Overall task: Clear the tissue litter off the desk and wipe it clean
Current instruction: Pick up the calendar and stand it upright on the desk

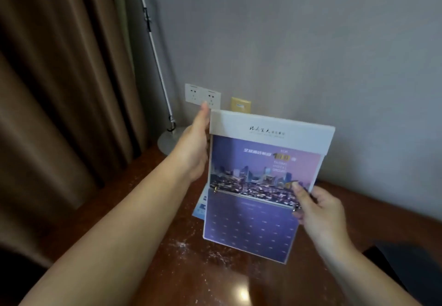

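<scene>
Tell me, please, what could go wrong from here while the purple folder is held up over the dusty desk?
1. The purple ring-bound folder is held only at its edges by the left hand and right hand; its loose pages could swing or slip from that grip.
2. Set back down, it may land on the white crumbs and specks scattered over the glossy brown wooden desk, trapping them.
3. The blue leaflet behind it could get knocked off.
</scene>
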The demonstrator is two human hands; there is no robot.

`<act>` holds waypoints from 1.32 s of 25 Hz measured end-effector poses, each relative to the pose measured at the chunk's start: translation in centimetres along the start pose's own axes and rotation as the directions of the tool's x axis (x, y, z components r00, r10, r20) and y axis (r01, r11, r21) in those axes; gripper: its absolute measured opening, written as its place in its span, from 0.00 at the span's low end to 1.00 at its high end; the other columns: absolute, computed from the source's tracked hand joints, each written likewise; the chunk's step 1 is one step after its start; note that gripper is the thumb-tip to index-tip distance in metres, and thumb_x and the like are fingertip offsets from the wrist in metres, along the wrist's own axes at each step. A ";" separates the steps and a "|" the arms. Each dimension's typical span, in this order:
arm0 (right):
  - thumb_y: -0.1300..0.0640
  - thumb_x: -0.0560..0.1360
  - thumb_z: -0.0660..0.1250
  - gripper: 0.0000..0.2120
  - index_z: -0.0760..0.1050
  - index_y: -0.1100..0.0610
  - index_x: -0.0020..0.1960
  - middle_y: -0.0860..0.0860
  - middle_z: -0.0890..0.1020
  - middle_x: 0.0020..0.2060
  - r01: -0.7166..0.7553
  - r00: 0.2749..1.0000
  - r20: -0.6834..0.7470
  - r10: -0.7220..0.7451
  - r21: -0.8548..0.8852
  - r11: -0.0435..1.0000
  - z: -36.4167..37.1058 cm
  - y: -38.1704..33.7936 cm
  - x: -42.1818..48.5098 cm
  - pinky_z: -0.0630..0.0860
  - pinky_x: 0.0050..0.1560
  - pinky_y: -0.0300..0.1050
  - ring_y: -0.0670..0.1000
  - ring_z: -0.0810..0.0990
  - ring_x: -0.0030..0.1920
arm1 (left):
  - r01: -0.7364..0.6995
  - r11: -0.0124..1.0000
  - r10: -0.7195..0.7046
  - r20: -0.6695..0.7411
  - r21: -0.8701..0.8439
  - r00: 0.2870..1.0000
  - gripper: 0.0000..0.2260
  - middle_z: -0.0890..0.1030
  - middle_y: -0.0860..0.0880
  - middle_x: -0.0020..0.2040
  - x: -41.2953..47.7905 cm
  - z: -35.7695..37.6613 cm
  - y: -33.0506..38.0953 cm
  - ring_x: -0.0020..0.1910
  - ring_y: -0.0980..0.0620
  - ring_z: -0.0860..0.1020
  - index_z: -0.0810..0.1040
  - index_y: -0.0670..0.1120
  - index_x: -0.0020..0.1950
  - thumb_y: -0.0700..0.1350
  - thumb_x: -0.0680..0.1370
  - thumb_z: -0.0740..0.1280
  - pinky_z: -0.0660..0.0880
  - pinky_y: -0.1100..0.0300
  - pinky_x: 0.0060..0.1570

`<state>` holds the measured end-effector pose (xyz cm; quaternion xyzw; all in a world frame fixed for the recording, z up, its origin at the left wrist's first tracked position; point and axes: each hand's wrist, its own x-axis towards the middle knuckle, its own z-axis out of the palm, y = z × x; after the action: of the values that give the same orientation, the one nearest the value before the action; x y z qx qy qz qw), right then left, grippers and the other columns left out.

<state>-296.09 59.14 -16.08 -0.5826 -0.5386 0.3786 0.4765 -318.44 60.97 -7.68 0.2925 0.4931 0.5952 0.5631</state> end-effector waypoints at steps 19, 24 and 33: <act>0.50 0.80 0.58 0.16 0.74 0.61 0.43 0.59 0.78 0.37 -0.032 0.999 -0.017 0.030 -0.097 0.995 30.5 -8.9 16.2 0.74 0.44 0.48 0.54 0.76 0.40 | 0.018 0.931 -0.057 0.096 0.364 0.994 0.26 0.72 0.53 0.61 18.3 -22.3 9.6 0.62 0.53 0.69 0.61 0.53 0.73 0.62 0.79 0.43 0.60 0.51 0.66; 0.49 0.80 0.57 0.16 0.67 0.54 0.35 0.65 0.79 0.45 -0.144 0.989 0.007 0.147 -0.160 0.977 35.3 -5.7 19.5 0.74 0.54 0.61 0.63 0.79 0.48 | 0.070 0.950 -0.091 0.056 0.305 0.994 0.24 0.66 0.49 0.72 23.2 -24.1 9.0 0.70 0.52 0.65 0.60 0.52 0.74 0.60 0.81 0.45 0.61 0.56 0.62; 0.51 0.80 0.58 0.11 0.68 0.50 0.39 0.55 0.78 0.41 -0.166 0.982 0.057 0.177 -0.160 0.973 36.8 -4.1 21.0 0.75 0.55 0.62 0.61 0.79 0.51 | 0.091 0.975 -0.093 -0.004 0.200 0.996 0.21 0.70 0.50 0.69 26.1 -24.6 7.4 0.55 0.57 0.71 0.64 0.53 0.71 0.59 0.81 0.48 0.65 0.56 0.57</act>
<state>-329.56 85.16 -20.18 -0.6484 -0.5304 0.3960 0.3760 -348.62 80.51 -14.71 0.3261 0.5619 0.5151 0.5591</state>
